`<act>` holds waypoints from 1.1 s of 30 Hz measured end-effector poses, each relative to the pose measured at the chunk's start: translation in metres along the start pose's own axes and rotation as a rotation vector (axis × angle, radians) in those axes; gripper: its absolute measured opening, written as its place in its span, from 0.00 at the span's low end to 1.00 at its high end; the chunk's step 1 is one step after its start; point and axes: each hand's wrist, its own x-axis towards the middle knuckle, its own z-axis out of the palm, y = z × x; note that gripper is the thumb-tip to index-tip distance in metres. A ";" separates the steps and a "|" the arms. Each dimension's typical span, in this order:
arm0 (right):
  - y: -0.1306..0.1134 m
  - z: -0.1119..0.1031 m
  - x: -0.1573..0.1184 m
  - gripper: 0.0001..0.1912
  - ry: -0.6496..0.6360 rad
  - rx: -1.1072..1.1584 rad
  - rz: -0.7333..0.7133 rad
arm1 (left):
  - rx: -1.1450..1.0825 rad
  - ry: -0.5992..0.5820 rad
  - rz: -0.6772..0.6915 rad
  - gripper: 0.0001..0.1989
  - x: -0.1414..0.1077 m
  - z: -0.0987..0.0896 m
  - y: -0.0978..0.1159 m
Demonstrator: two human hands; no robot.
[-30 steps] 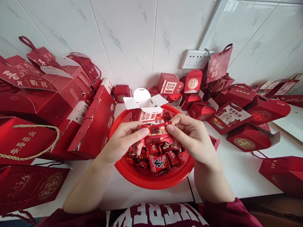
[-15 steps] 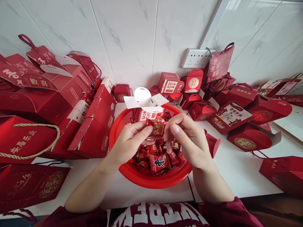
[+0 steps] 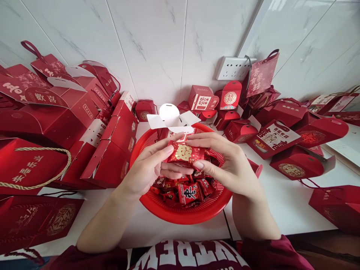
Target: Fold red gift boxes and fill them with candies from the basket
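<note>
Between both hands is a red wrapped sweet [image 3: 183,153] with gold print, held above the basket. My left hand [image 3: 143,167] is closed on its left end, thumb on top and fingers below. My right hand [image 3: 232,161] curves around the right end, with thumb and fingertips touching the wrapper. Under them stands a round red plastic basket [image 3: 185,218] of red-wrapped sweets [image 3: 189,193], one with a large black character on white. At the basket's far side an open gift box [image 3: 170,116] shows raised white flaps; its body is partly hidden by my hands.
Red gift boxes [image 3: 56,120] with rope and ribbon handles crowd the left. Smaller red boxes [image 3: 242,130] stand behind and to the right on the white table [image 3: 163,228]. A power strip [image 3: 234,68] is on the tiled wall.
A smaller gold-and-red packet showed in my left hand before; now a larger gold-printed face shows. My right hand has moved left and lower and now touches the wrapper.
</note>
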 end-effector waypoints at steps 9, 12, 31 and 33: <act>0.002 0.006 0.000 0.14 -0.119 0.174 0.136 | -0.033 -0.159 -0.035 0.28 -0.003 -0.005 0.003; 0.003 0.006 0.000 0.15 -0.123 0.164 0.150 | -0.034 -0.169 -0.034 0.27 -0.003 -0.007 0.003; -0.001 0.014 -0.006 0.14 0.219 0.237 -0.026 | 0.347 -0.017 0.307 0.10 -0.007 -0.001 -0.004; 0.000 0.012 -0.006 0.12 0.219 0.189 -0.028 | 0.297 0.001 0.322 0.09 -0.006 -0.003 -0.005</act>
